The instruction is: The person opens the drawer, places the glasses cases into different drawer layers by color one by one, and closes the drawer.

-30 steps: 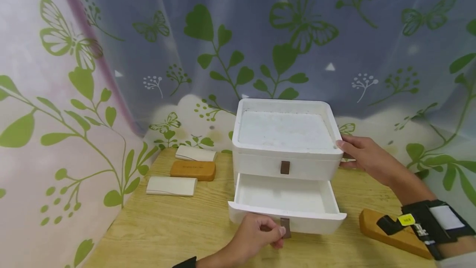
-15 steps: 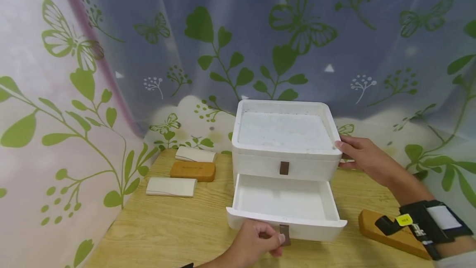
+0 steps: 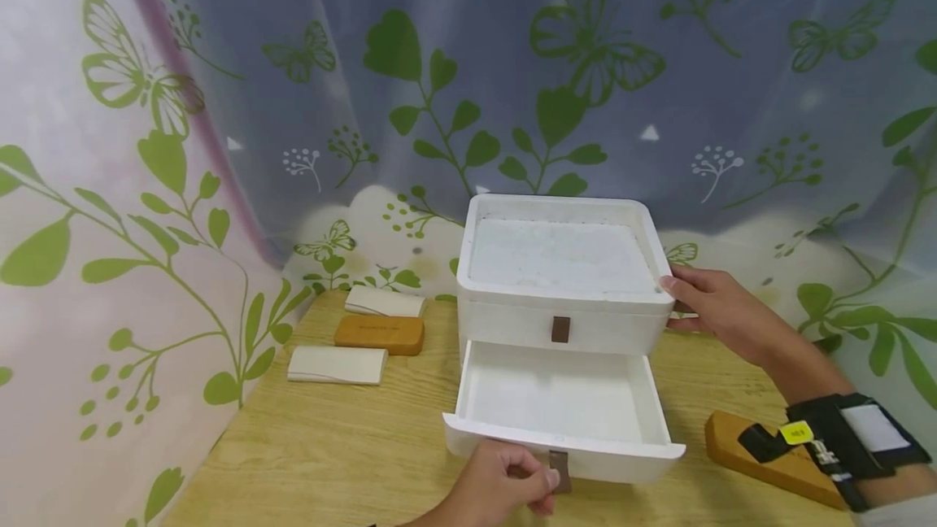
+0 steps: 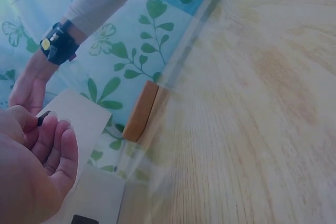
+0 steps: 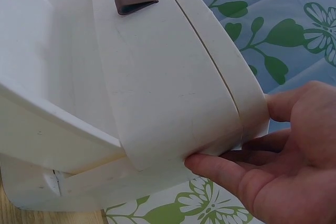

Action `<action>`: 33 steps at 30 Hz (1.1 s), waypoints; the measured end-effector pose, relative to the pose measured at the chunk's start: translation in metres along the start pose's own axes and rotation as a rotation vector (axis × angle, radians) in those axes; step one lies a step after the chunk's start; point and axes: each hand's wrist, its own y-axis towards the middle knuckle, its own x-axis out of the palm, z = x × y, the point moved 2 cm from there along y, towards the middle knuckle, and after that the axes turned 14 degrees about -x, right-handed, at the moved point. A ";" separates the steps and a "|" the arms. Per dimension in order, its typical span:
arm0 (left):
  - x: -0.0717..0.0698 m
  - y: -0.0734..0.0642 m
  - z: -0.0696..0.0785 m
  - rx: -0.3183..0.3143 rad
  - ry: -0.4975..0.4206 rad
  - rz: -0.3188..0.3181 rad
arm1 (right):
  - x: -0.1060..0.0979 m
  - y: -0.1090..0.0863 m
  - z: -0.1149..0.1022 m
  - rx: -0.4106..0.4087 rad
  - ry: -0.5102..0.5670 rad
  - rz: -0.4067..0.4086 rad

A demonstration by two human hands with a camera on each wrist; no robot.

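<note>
A white two-drawer storage box [image 3: 505, 324] stands against the back curtain, its lower drawer [image 3: 622, 466] pulled well out with nothing in it. My left hand [image 3: 494, 482] pinches that drawer's brown pull tab [image 3: 560, 472] between thumb and fingers. In the left wrist view the tab's dark end [image 4: 43, 117] pokes out of the pinch. My right hand [image 3: 721, 311] rests on the box's right side near the top. The right wrist view has its thumb at the top rim and its fingers spread against the side wall. The upper drawer [image 3: 512, 324], with its own brown tab, is closed.
Left of the box on the wooden table [image 3: 329, 446] lie two white cases [image 3: 337, 365] with an orange-brown case [image 3: 381, 334] between them. Another orange-brown case [image 3: 761, 470] lies near the right wrist. A patterned curtain [image 3: 439, 128] encloses the back and sides.
The lower drawer has slid further out toward me, with my left hand still pinching its tab. My right hand has stayed at the box's side.
</note>
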 end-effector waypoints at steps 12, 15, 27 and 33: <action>0.007 -0.001 -0.003 -0.003 -0.066 -0.045 | 0.001 0.000 0.001 0.005 0.006 0.008; 0.008 -0.001 -0.005 -0.002 -0.073 -0.050 | 0.002 0.000 0.001 0.007 0.008 0.008; -0.015 -0.016 0.008 -0.022 0.030 -0.117 | 0.002 0.001 -0.001 0.000 -0.005 0.011; -0.038 -0.036 0.032 0.003 0.176 -0.079 | 0.004 0.001 -0.002 0.021 -0.013 0.015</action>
